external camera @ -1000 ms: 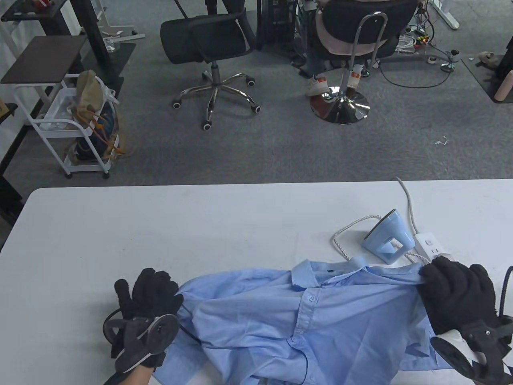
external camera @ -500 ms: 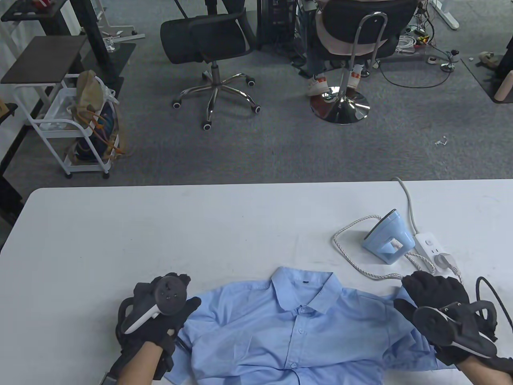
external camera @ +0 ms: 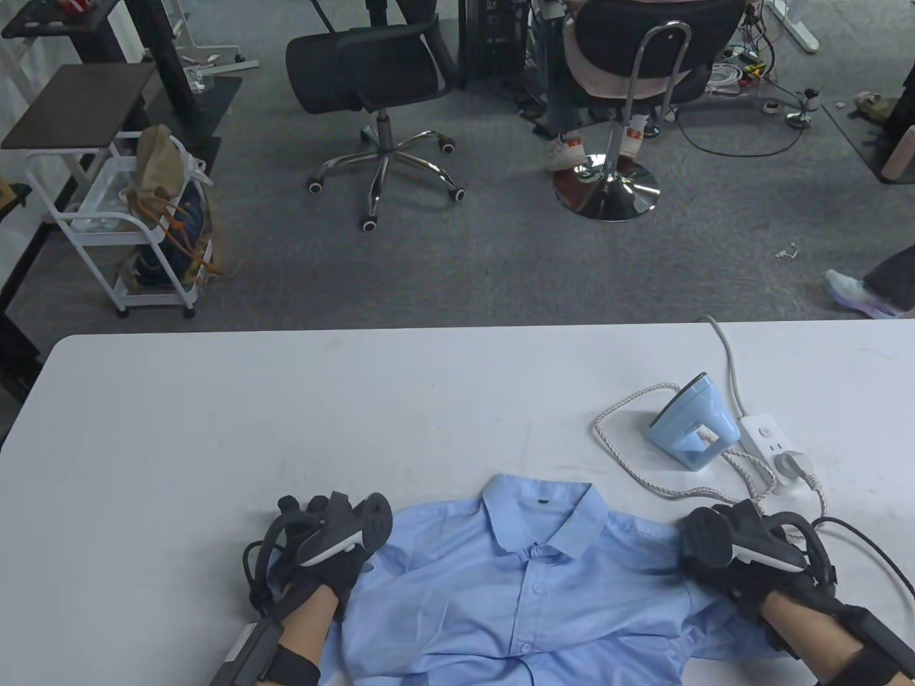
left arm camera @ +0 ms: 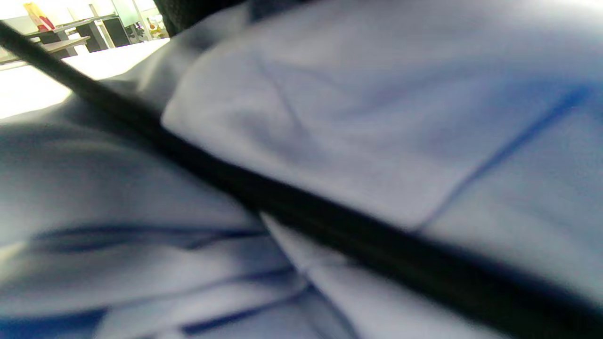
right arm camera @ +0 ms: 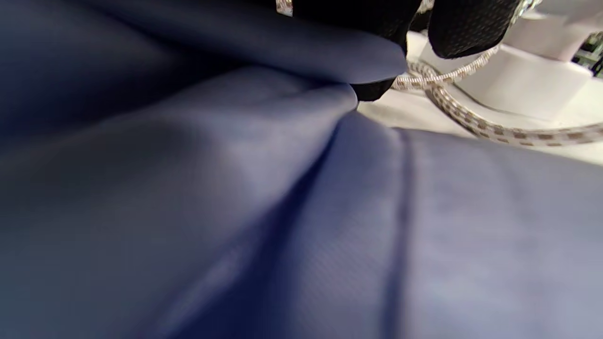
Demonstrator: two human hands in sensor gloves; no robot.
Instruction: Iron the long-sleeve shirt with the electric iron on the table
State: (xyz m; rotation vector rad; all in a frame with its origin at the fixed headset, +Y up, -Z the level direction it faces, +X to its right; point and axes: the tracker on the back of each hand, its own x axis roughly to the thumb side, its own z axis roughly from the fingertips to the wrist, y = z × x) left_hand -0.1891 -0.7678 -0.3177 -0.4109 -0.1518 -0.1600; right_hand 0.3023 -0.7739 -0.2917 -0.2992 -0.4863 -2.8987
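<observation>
1. Shirt [external camera: 529, 593] lies front-up at the near edge of the table [external camera: 286, 400], collar pointing away from the person, buttoned placket running near-to-far; lower part runs out of frame at the bottom.
2. Left hand [external camera: 322, 547] sits at the shirt's left shoulder, right hand [external camera: 743, 557] at its right shoulder, so the hands span the shirt crosswise, 1 per shoulder.
3. Right wrist view: right fingertips [right arm camera: 377, 89] pinch a fold of cloth at the shoulder edge, so this hand holds the shirt. The braided cord [right arm camera: 471, 125] lies just beyond them.
4. Left hand: fingers hidden under the tracker in the table view, and the left wrist view shows only blurred cloth with a black cable across it. Cannot tell whether it grips the fabric or just rests on it.
5. Iron [external camera: 693, 425] stands on its heel at far right, well apart from the shirt, beside the power strip [external camera: 768, 439]. It lies up and slightly left of the right hand, which is clearly the nearer one; its cord loops between them.
6. Versus 0.5 s ago: both hands have dropped lower and flatter onto the shoulders, the left one moving right onto the cloth; the shirt lies much the same. A walking person's foot [external camera: 858, 296] has appeared at right, on the floor.
7. Judgement: spreading is nearly done; the iron is not yet touched.
</observation>
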